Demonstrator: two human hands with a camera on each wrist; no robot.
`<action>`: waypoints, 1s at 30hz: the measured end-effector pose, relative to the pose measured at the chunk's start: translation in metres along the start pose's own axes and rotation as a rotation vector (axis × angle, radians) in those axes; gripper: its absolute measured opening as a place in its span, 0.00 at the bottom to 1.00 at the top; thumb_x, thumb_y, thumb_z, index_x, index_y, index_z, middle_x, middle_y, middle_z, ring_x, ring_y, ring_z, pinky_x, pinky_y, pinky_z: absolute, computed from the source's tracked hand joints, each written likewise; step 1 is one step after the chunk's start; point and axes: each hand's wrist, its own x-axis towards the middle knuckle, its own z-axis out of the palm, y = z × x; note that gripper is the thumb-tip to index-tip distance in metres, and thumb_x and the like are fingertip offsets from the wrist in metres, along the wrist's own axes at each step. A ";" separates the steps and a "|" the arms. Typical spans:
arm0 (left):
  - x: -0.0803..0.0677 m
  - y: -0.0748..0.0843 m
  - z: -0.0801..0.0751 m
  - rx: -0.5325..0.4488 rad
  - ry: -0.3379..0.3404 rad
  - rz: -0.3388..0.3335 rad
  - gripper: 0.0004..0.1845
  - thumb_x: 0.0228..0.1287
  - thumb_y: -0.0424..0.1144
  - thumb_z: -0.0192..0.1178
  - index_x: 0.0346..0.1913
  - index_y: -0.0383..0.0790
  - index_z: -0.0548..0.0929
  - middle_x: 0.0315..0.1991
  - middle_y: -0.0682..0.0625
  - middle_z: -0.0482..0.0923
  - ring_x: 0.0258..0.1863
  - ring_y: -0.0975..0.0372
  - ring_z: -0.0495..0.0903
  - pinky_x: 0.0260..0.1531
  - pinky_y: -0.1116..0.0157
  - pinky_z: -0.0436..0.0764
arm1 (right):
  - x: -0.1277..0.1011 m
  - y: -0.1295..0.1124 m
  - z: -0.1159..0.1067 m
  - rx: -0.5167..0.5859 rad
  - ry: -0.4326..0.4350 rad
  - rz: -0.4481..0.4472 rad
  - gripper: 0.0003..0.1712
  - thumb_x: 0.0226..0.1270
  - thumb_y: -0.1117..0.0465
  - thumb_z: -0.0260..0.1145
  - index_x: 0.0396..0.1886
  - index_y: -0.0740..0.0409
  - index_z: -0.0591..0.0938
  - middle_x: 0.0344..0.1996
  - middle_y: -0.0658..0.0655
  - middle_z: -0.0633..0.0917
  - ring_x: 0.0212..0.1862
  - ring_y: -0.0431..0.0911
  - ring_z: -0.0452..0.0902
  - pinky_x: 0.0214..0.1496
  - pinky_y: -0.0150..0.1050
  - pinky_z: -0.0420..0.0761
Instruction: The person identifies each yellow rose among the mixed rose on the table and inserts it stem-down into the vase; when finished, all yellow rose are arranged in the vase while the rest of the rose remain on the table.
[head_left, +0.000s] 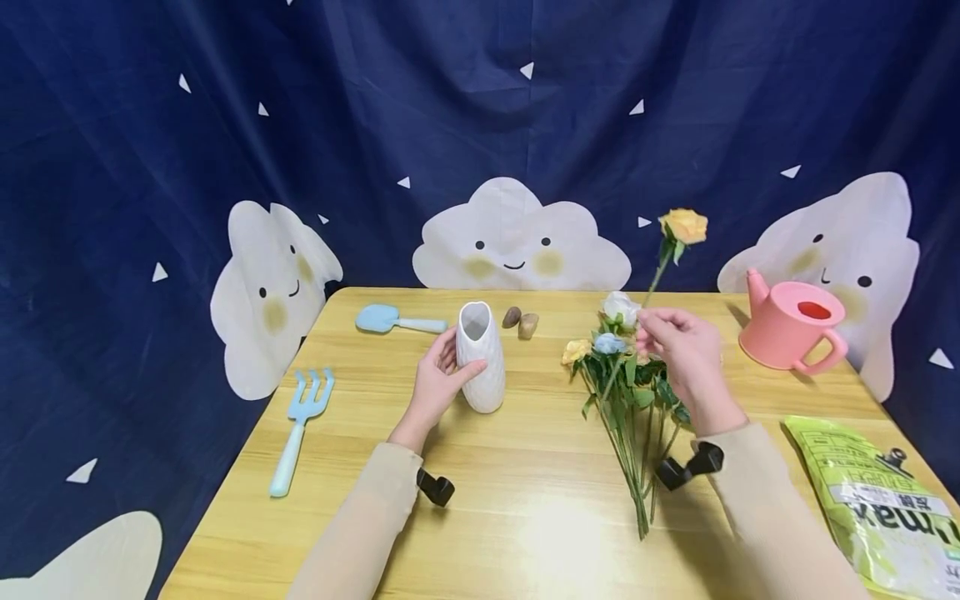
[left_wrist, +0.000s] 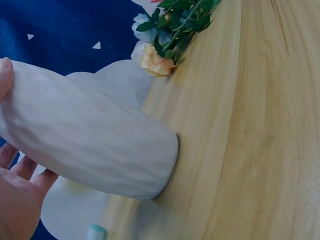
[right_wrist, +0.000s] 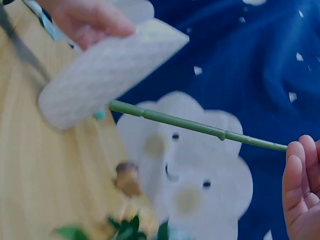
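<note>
My left hand (head_left: 448,368) grips a white ribbed vase (head_left: 481,358) that stands upright on the wooden table (head_left: 525,500). In the left wrist view the vase (left_wrist: 90,145) rests against my palm (left_wrist: 17,205). My right hand (head_left: 654,327) pinches the green stem of a yellow rose (head_left: 683,226) and holds it up above a bunch of artificial flowers (head_left: 622,375) lying on the table. In the right wrist view the stem (right_wrist: 200,127) runs from my fingers (right_wrist: 300,195) towards the vase (right_wrist: 110,70).
A pink watering can (head_left: 791,325) stands at the right rear. A green bag (head_left: 877,508) lies at the right front. A blue trowel (head_left: 386,318), a blue hand fork (head_left: 300,425) and two stones (head_left: 520,322) lie left of and behind the vase.
</note>
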 end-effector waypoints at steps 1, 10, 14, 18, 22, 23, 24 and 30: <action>0.000 0.000 -0.001 -0.002 -0.001 -0.004 0.37 0.49 0.39 0.71 0.64 0.44 0.68 0.61 0.48 0.69 0.61 0.60 0.67 0.60 0.64 0.65 | 0.004 -0.001 0.009 0.007 -0.005 -0.018 0.03 0.59 0.72 0.65 0.28 0.63 0.83 0.18 0.56 0.82 0.19 0.42 0.79 0.23 0.32 0.80; -0.005 0.017 0.002 -0.007 -0.020 -0.012 0.37 0.52 0.32 0.69 0.65 0.38 0.66 0.62 0.43 0.68 0.61 0.56 0.67 0.60 0.61 0.65 | 0.032 -0.009 0.082 0.018 -0.068 -0.155 0.03 0.59 0.72 0.65 0.27 0.67 0.82 0.15 0.57 0.81 0.16 0.43 0.78 0.20 0.32 0.79; -0.007 0.021 0.003 0.000 -0.016 0.004 0.36 0.52 0.32 0.69 0.65 0.37 0.66 0.61 0.43 0.69 0.60 0.57 0.68 0.60 0.62 0.66 | 0.041 -0.011 0.110 0.004 -0.098 -0.204 0.02 0.59 0.71 0.65 0.28 0.67 0.81 0.15 0.57 0.81 0.16 0.44 0.78 0.20 0.34 0.80; -0.007 0.021 0.003 -0.015 -0.012 0.018 0.36 0.52 0.31 0.69 0.64 0.36 0.67 0.61 0.42 0.70 0.60 0.56 0.69 0.59 0.62 0.67 | 0.049 -0.012 0.134 -0.030 -0.124 -0.244 0.04 0.60 0.69 0.66 0.31 0.67 0.80 0.16 0.57 0.81 0.17 0.44 0.78 0.21 0.35 0.80; -0.007 0.021 0.003 -0.012 -0.012 0.014 0.35 0.52 0.32 0.69 0.64 0.36 0.67 0.60 0.42 0.70 0.59 0.56 0.69 0.59 0.63 0.67 | 0.054 -0.011 0.151 -0.075 -0.135 -0.276 0.06 0.60 0.67 0.66 0.33 0.67 0.79 0.17 0.57 0.81 0.16 0.44 0.78 0.21 0.35 0.80; -0.007 0.021 0.003 -0.009 -0.011 0.013 0.35 0.52 0.32 0.69 0.64 0.36 0.67 0.60 0.42 0.70 0.59 0.56 0.69 0.59 0.63 0.67 | 0.055 -0.010 0.153 -0.090 -0.140 -0.285 0.07 0.61 0.67 0.66 0.33 0.68 0.79 0.16 0.57 0.81 0.16 0.44 0.78 0.21 0.34 0.80; -0.007 0.021 0.003 -0.008 -0.010 0.012 0.35 0.52 0.32 0.69 0.64 0.36 0.66 0.60 0.42 0.70 0.59 0.56 0.70 0.59 0.63 0.67 | 0.055 -0.008 0.156 -0.111 -0.147 -0.296 0.07 0.61 0.67 0.65 0.33 0.69 0.79 0.16 0.57 0.80 0.16 0.44 0.78 0.20 0.34 0.80; -0.008 0.024 0.004 -0.011 -0.009 0.038 0.35 0.52 0.31 0.69 0.64 0.34 0.66 0.60 0.40 0.70 0.59 0.54 0.69 0.59 0.59 0.67 | 0.051 0.013 0.158 -0.241 -0.225 -0.312 0.11 0.62 0.67 0.63 0.34 0.75 0.78 0.17 0.60 0.80 0.16 0.44 0.78 0.21 0.35 0.80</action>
